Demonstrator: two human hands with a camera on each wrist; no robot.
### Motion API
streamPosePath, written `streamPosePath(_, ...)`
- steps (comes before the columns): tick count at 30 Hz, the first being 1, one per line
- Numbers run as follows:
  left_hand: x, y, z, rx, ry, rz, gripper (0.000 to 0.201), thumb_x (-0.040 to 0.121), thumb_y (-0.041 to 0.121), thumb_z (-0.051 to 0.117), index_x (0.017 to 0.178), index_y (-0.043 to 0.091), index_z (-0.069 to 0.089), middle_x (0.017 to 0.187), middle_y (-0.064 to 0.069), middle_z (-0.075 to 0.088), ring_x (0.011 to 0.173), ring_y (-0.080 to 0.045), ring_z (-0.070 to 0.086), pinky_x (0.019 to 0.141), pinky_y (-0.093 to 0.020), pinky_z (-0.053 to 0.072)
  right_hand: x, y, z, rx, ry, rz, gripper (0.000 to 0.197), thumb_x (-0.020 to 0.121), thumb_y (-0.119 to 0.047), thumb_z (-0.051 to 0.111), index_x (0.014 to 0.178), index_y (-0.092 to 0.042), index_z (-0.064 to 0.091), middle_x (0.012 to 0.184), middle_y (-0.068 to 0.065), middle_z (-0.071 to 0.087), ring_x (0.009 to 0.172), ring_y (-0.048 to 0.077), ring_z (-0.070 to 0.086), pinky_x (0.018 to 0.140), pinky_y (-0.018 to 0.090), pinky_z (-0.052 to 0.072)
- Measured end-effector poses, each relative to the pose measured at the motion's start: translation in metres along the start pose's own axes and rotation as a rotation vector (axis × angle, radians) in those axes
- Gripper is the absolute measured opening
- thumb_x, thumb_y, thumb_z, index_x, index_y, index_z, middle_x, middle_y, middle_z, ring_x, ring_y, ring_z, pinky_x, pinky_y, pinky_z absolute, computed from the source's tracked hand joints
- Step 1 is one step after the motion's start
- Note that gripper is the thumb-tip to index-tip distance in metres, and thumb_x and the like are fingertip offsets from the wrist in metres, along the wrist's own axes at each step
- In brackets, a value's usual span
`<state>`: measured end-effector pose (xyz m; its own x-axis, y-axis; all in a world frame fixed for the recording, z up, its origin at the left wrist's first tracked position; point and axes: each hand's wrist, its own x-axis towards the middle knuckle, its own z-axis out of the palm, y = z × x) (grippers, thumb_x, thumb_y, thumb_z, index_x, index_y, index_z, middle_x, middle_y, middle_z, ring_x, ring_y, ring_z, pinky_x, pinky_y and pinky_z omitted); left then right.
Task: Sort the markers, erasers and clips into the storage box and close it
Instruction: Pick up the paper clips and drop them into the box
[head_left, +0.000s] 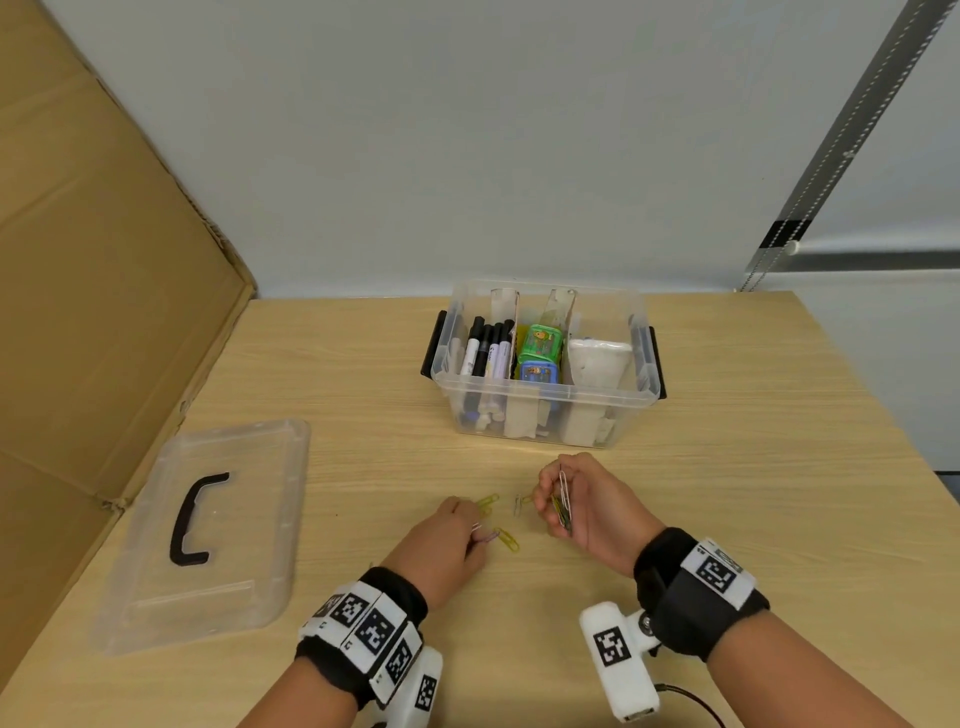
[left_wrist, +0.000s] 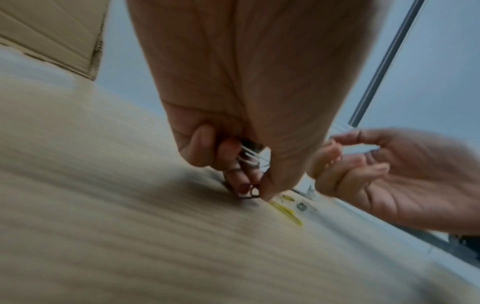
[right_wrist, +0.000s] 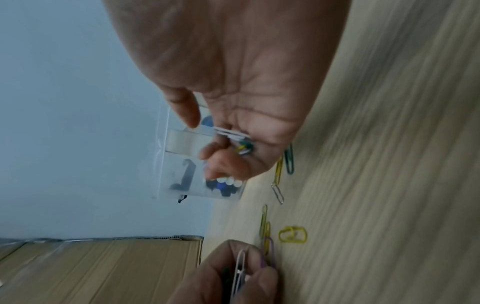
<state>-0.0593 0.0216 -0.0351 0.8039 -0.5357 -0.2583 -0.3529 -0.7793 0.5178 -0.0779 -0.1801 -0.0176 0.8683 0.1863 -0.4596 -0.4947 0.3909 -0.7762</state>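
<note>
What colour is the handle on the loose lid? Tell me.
Black, on the clear lid; handle shows best in the head view.

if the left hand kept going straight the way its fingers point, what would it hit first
Most likely the yellow clip lying just ahead of the left hand; the box stands well beyond it. Depth is hard to judge.

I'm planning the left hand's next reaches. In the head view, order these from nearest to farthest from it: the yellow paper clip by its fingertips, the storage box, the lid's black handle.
1. The yellow paper clip, on the table just right of the left hand.
2. The lid's black handle, off to the left.
3. The storage box, ahead and slightly right, toward the wall.
</note>
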Motion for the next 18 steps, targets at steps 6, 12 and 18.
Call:
streamPosePath(6, -0.001, -0.011, -0.022, -0.698, 0.077, -0.112, 0.014, 0.099, 0.017, 0.042, 0.105, 0.014, 0.054, 0.078, 0.007, 0.058, 0.071, 0.0, 0.053, 0.071, -0.019, 0.04, 0.014, 0.005, 0.0, -0.912, 0.236, -0.124, 0.02, 0.097, -0.009, 0.036, 0.089, -0.016, 0.053, 0.078, -0.004, 0.052, 0.071, 0.014, 0.049, 0.059, 0.021, 0.038)
streamPosePath(12, 0.012, -0.006, -0.032, -1.404, 0.102, -0.35, 0.021, 0.094, 0.005, 0.031, 0.09, 0.01, 0.051, 0.065, -0.002, 0.041, 0.056, -0.013, 0.038, 0.054, -0.026, 0.028, 0.018, 0.018, 0.022, -1.533, 0.291, -0.096, 0.03, 0.093, -0.041, 0.049, 0.105, -0.013, 0.047, 0.094, 0.005, 0.063, 0.079, 0.019, 0.055, 0.07, 0.032, 0.045)
streamPosePath(18, 0.021, -0.014, -0.021, -0.302, 0.055, -0.12, 0.028, 0.085, 0.031, 0.065, 0.108, 0.018, 0.054, 0.098, 0.01, 0.058, 0.091, -0.006, 0.055, 0.08, -0.022, 0.043, 0.028, 0.025, 0.031, -1.645, 0.341, -0.118, 0.021, 0.097, -0.021, 0.042, 0.112, -0.008, 0.049, 0.104, 0.011, 0.065, 0.09, 0.029, 0.064, 0.069, 0.032, 0.046)
